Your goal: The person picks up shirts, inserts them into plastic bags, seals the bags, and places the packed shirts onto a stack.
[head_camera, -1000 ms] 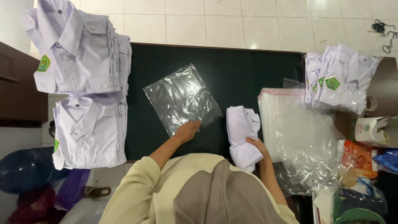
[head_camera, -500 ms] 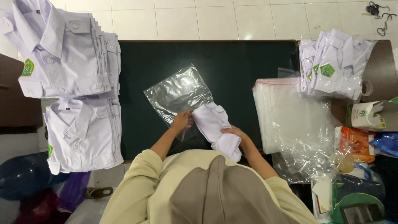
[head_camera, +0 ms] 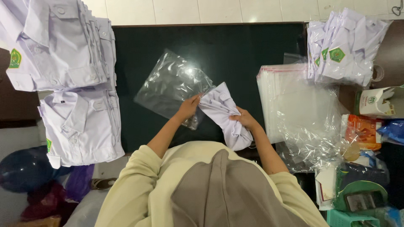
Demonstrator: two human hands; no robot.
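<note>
Clear plastic bag (head_camera: 172, 86) lay flat on the dark table (head_camera: 235, 46), its near edge right at the left hand (head_camera: 188, 107), which was pinching the bag's mouth, fingers narrow. The right hand (head_camera: 243, 120) was closed around a folded white shirt (head_camera: 223, 113), whose top end touched the bag opening, so the shirt sat dead centre, just in front of the person.

My take on doing this bit well: hold the mouth wide with the left, keep the shirt's fold tight so the collar end goes in square, and slide it flat along the table instead of lifting, or the thin film would probably bunch up and snag a corner.

Around it: two shirt stacks (head_camera: 63, 50) on the left, the nearer stack (head_camera: 82, 126) hanging off the table edge; a pile of empty bags (head_camera: 294, 101) just right of the right hand; more folded shirts (head_camera: 345, 46) at the far right corner; boxes and packets (head_camera: 374, 126) crowded along the right side. Nothing blocked the bag itself, though the loose bag pile sat near the right elbow and could get dragged.
</note>
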